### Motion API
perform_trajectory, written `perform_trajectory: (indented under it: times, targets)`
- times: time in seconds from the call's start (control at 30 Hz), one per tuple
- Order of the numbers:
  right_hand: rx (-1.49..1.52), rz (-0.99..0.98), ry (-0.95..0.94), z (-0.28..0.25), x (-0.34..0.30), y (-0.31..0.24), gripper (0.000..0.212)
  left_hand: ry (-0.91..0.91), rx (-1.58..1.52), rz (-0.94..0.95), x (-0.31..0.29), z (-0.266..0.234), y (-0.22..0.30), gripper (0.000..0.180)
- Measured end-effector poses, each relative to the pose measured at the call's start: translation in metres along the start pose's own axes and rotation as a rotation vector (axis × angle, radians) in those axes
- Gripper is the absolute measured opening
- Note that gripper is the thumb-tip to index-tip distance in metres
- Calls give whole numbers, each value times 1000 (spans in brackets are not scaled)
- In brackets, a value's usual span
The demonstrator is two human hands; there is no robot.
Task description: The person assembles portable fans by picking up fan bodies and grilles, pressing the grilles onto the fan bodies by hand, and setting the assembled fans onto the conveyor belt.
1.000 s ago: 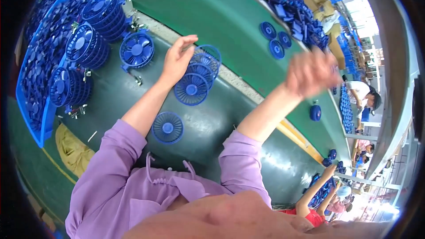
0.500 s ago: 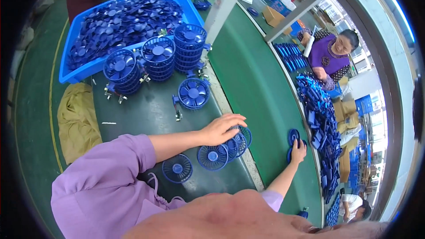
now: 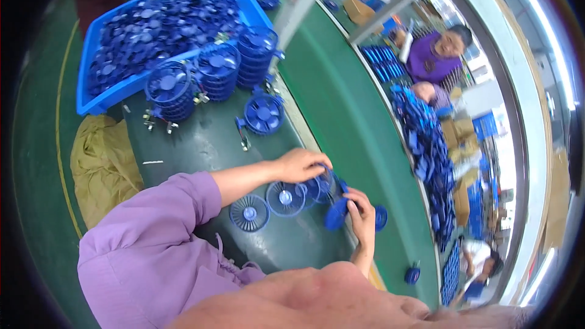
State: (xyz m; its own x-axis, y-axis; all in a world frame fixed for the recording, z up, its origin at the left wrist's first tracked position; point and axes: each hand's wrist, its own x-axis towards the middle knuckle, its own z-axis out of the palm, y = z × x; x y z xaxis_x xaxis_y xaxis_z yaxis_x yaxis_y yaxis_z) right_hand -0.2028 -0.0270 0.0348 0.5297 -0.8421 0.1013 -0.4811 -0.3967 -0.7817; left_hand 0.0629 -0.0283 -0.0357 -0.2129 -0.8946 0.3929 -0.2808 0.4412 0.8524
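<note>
My left hand (image 3: 303, 166) has its fingers curled over the edge of a blue round fan grille (image 3: 326, 184), which overlaps other grilles at the table's edge. Next to it lie one spoked grille (image 3: 286, 198) and, nearer to me, another grille (image 3: 249, 213), both flat on the table. At the border of table and belt, my right hand (image 3: 362, 212) is closed on a dark blue round fan part (image 3: 336, 213), held tilted. Just right of that hand, a second round blue part (image 3: 380, 218) shows on the belt, partly covered by the fingers.
Stacked fan housings with blades (image 3: 218, 72) and a single fan (image 3: 264, 113) with wires stand farther up the table. Behind them is a blue bin (image 3: 85, 88) of fan blades. Beyond the green belt (image 3: 341, 128) lie heaped blue parts (image 3: 417, 140); co-workers sit there.
My right hand has come left from the belt's far side to the table edge, bringing a blue fan part. My left hand's fingers have curled over the grille. A small fan on the belt shows more fully.
</note>
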Motion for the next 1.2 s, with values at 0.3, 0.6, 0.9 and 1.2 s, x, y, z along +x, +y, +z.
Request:
perform_trajectory:
  times: [0.3,0.6,0.9,1.2]
  targets:
    - [138,133,153,-30,0,-4,27,-34,-18,119,6,-9,-7,29]
    - [-859,573,384,-49,-50,113,66,-374,-175,174,-6,19,14,34]
    - [1017,133,382,-1,-20,30,58,368,565,167,9,-89,48,26]
    - [1276,82,71,61,15,-50,75,418,736,-327,-26,-143,-18,17]
